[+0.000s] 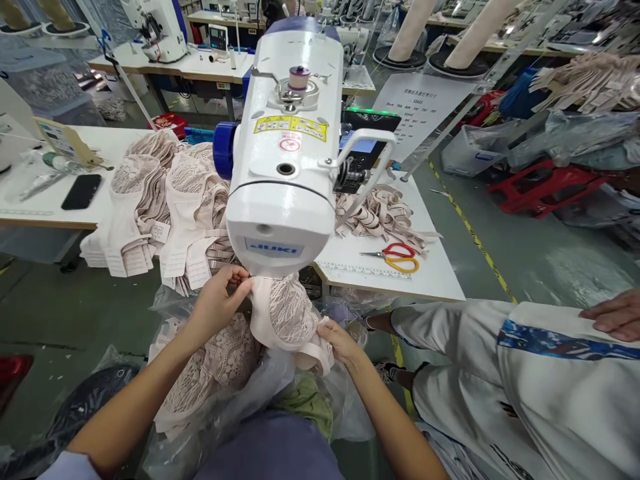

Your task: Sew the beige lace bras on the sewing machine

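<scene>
A white sewing machine [283,207] stands directly in front of me, its head hiding the needle area. Below it hangs a pale pink lace bra [290,310]. My left hand [223,297] pinches the bra's upper left edge close under the machine head. At the cup's lower right edge, my right hand [340,339] grips the same bra between thumb and fingers. More lace bras [225,360] lie in clear plastic under my left forearm.
Stacked bras [133,213] and a black phone [81,192] are on the left table. Scissors [400,257] and a pile of straps [380,213] lie on the right tabletop. A person in grey clothing [550,387] stands close at my right.
</scene>
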Motion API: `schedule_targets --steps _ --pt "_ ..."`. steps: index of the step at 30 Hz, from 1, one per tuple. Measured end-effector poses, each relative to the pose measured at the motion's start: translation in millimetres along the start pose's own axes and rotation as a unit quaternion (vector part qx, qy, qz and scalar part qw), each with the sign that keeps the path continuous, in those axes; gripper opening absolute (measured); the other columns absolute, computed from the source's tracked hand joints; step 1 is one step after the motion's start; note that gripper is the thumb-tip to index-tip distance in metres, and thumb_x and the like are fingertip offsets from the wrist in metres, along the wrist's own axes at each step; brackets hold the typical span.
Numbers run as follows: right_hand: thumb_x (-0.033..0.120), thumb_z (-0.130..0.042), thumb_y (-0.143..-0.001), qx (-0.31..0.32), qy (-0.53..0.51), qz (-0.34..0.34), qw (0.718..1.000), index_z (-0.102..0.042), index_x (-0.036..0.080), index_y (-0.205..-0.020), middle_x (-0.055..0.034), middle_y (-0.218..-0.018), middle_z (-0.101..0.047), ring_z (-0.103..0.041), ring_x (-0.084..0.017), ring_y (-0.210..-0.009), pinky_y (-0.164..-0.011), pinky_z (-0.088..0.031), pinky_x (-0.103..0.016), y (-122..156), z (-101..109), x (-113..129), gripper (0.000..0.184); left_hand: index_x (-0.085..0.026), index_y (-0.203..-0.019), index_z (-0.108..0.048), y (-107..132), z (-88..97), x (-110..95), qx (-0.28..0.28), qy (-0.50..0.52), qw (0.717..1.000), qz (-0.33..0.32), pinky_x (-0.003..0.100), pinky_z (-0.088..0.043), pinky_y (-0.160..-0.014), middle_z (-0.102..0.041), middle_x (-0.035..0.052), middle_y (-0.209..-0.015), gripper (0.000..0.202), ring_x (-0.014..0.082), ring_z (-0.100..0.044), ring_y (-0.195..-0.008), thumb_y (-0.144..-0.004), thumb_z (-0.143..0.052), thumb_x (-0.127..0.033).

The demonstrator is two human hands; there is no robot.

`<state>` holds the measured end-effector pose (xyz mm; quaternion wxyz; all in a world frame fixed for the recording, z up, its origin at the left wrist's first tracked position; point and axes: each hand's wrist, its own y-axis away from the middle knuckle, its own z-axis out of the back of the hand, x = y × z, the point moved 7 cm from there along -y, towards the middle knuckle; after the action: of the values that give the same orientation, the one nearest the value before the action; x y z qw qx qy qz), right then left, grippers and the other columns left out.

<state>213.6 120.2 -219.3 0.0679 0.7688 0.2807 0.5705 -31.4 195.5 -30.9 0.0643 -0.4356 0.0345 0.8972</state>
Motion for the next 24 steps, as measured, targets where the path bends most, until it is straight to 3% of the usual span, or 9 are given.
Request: schedule_targets --steps 5,8,11,13,15,17,20,22,24 --pt "0.075 -0.081 -0.055 -0.024 -0.006 0.023 0.999 -0.067 0.019 -0.069 -0.0043 -0.065 -0.070 -0.061 -0.018 -0.055 -0.061 -0.052 -0.032 20.4 2.2 21.2 0.059 -0.020 -0.103 -0.061 24.0 -0.5 -7.5 -0.031 -0.073 0.996 -0.043 0.031 -0.053 -0.074 -0.069 0.0085 -0.102 0.018 0.0215 -0.066 -0.092 -0.096 -0.051 -0.033" --pt "0.071 -0.070 -0.076 0.038 0.048 0.076 0.995 -0.072 0.019 -0.076 -0.0074 -0.076 -0.074 -0.067 -0.022 -0.065 -0.068 -0.054 -0.034 39.7 -14.8 50.5 0.052 -0.021 -0.107 -0.058 54.5 -9.9 -45.1 -0.046 -0.083 0.978 -0.187 0.034 -0.054 -0.084 -0.069 0.0091 -0.105 0.014 0.0220 -0.066 -0.100 -0.095 -0.053 -0.022" --pt "0.055 -0.053 -0.096 0.135 0.192 0.179 0.955 -0.076 0.021 -0.089 -0.0066 -0.086 -0.076 -0.069 -0.022 -0.078 -0.074 -0.054 -0.034 66.5 -53.7 88.7 0.041 -0.022 -0.127 -0.051 95.0 -34.0 -95.7 0.036 -0.064 0.914 -0.399 0.040 -0.048 -0.106 -0.067 0.0132 -0.125 0.035 0.0251 -0.059 -0.125 -0.092 -0.058 -0.018" --pt "0.041 -0.049 -0.100 0.211 0.315 0.227 0.897 -0.076 0.022 -0.093 -0.0063 -0.091 -0.077 -0.069 -0.023 -0.086 -0.078 -0.053 -0.034 86.1 -87.4 105.1 0.033 -0.023 -0.139 -0.044 113.9 -54.6 -111.1 0.139 -0.080 0.873 -0.462 0.044 -0.042 -0.114 -0.061 0.0156 -0.139 0.051 0.0279 -0.053 -0.134 -0.092 -0.064 -0.026" --pt "0.030 -0.049 -0.099 0.273 0.431 0.242 0.825 -0.074 0.022 -0.093 -0.0062 -0.092 -0.076 -0.069 -0.022 -0.086 -0.076 -0.052 -0.032 101.6 -115.1 110.6 0.027 -0.023 -0.136 -0.049 114.9 -73.3 -101.9 0.240 -0.106 0.877 -0.402 0.043 -0.047 -0.106 -0.065 0.0151 -0.134 0.057 0.0303 -0.060 -0.125 -0.086 -0.072 -0.038" --pt "0.026 -0.049 -0.100 0.271 0.517 0.220 0.782 -0.072 0.021 -0.094 -0.0050 -0.089 -0.075 -0.068 -0.021 -0.079 -0.068 -0.048 -0.030 106.5 -125.8 111.8 0.023 -0.021 -0.113 -0.061 105.5 -88.0 -72.1 0.323 -0.125 0.901 -0.262 0.034 -0.054 -0.084 -0.075 0.0098 -0.107 0.040 0.0269 -0.070 -0.096 -0.082 -0.073 -0.043" --pt "0.028 -0.046 -0.102 0.161 0.554 0.176 0.797 -0.061 0.021 -0.118 -0.0032 -0.092 -0.075 -0.068 -0.019 -0.077 -0.067 -0.044 -0.027 99.5 -115.3 116.9 0.023 -0.020 -0.086 -0.062 90.7 -98.5 -28.5 0.371 -0.125 0.912 -0.123 0.025 -0.044 -0.061 -0.070 0.0020 -0.074 0.026 0.0186 -0.065 -0.068 -0.093 -0.055 -0.044" --pt "0.028 -0.048 -0.101 0.087 0.536 0.168 0.823 -0.052 0.020 -0.130 -0.0021 -0.092 -0.075 -0.069 -0.018 -0.081 -0.070 -0.044 -0.026 93.3 -104.3 118.1 0.030 -0.020 -0.078 -0.060 81.3 -99.3 -14.0 0.360 -0.115 0.919 -0.111 0.023 -0.038 -0.057 -0.065 0.0010 -0.068 0.038 0.0166 -0.061 -0.064 -0.098 -0.042 -0.047" --pt "0.028 -0.054 -0.098 0.043 0.520 0.160 0.838 -0.058 0.020 -0.124 -0.0003 -0.087 -0.075 -0.069 -0.017 -0.080 -0.069 -0.042 -0.024 85.5 -96.2 114.1 0.027 -0.020 -0.074 -0.058 75.7 -97.1 -8.1 0.338 -0.129 0.923 -0.129 0.024 -0.035 -0.056 -0.065 0.0017 -0.066 0.045 0.0167 -0.061 -0.062 -0.100 -0.035 -0.048"
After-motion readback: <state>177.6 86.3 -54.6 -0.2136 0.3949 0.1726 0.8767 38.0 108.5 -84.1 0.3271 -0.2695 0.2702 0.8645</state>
